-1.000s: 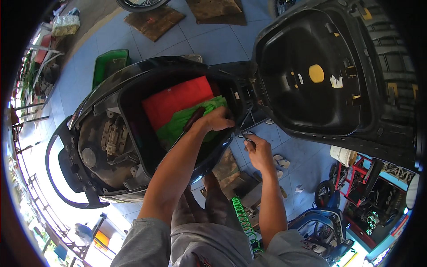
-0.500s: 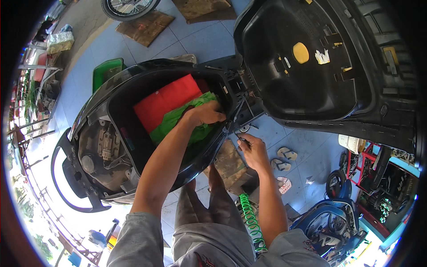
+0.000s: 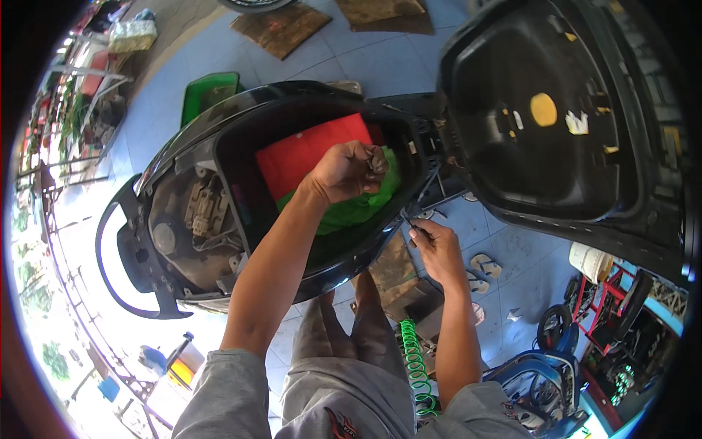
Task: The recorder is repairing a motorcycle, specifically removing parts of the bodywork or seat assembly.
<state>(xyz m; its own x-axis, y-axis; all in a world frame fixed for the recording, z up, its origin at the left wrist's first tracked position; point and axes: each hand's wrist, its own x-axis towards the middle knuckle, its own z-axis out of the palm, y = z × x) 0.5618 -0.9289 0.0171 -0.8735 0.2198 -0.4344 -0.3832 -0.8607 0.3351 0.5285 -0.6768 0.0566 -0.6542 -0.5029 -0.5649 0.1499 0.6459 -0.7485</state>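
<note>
My left hand (image 3: 346,171) is raised over the open under-seat compartment (image 3: 241,197) of a black scooter, palm turned up and fingers curled in. Something small and greyish may sit at its fingertips, too small to name. Below it lie a flat red sheet or folder (image 3: 296,155) and a crumpled green cloth (image 3: 344,216), partly covered by the hand and forearm. At the compartment's near right edge, my right hand (image 3: 439,252) pinches a thin dark tool (image 3: 409,221), whose tip points at the scooter's side.
The scooter's seat (image 3: 504,146) is tipped up on the right. A grab rail (image 3: 102,241) juts out on the left. Behind stands a green tray (image 3: 191,102). A coiled green hose (image 3: 413,355) hangs by my right forearm. A blue motorbike (image 3: 541,373) stands at lower right.
My left hand has lifted off the green cloth and turned palm up with curled fingers. My right hand stays by the compartment's edge with the tool. The whole view has shifted somewhat.
</note>
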